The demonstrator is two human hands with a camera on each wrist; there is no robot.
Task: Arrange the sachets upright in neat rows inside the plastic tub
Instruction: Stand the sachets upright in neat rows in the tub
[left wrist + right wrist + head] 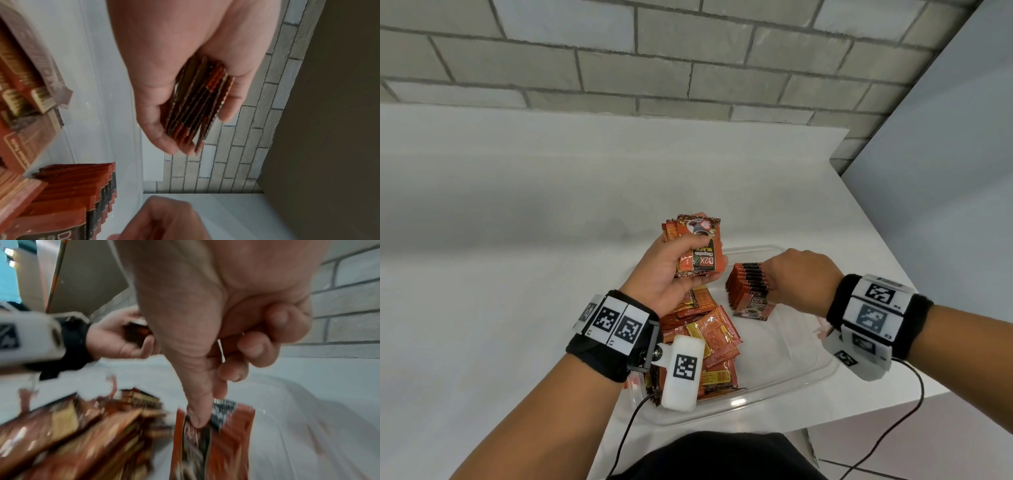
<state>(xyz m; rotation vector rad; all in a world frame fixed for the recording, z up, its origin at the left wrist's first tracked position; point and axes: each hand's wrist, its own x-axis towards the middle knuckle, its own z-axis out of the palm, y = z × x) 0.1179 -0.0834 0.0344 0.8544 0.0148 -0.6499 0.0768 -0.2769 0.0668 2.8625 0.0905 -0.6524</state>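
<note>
Crinkle-edged foil sachets [697,251] in left hand [671,274]; clear plastic tub [784,387]

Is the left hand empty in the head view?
No, the left hand grips a stack of sachets above the plastic tub.

In the tub [784,394], a loose heap of sachets [709,342] lies left; a standing row [750,291] sits right, farther back.
</note>
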